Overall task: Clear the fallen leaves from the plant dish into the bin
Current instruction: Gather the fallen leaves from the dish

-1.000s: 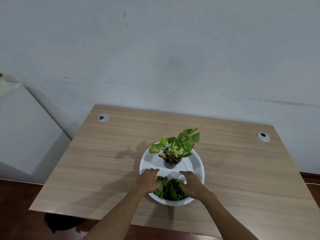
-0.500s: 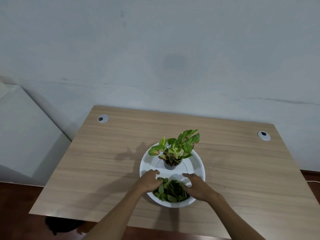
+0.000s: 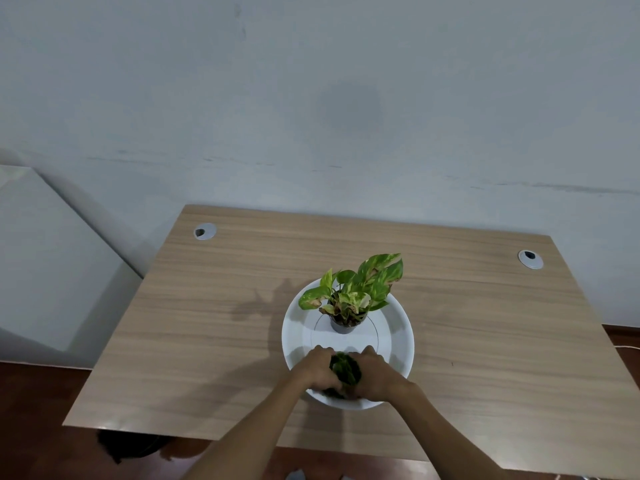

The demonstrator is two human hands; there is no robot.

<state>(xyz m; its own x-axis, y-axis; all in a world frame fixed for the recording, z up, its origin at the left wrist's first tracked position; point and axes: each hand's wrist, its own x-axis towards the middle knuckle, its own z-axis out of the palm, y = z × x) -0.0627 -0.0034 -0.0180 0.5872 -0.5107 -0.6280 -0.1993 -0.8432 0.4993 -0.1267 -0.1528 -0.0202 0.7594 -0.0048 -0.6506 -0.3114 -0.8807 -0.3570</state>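
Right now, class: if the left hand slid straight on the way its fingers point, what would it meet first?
Probably the small plant pot in the white dish; the left hand points up-dish, cupped round the leaves. Depth is unclear.

Left hand (image 3: pixel 320 370): near centre, fingers curled inward, cupped against the right.
Right hand (image 3: pixel 375 374): just beside it, fingers curled.
Forearms: bare, converging from near edge.

A wooden desk (image 3: pixel 207 341) carries a white dish (image 3: pixel 398 327).
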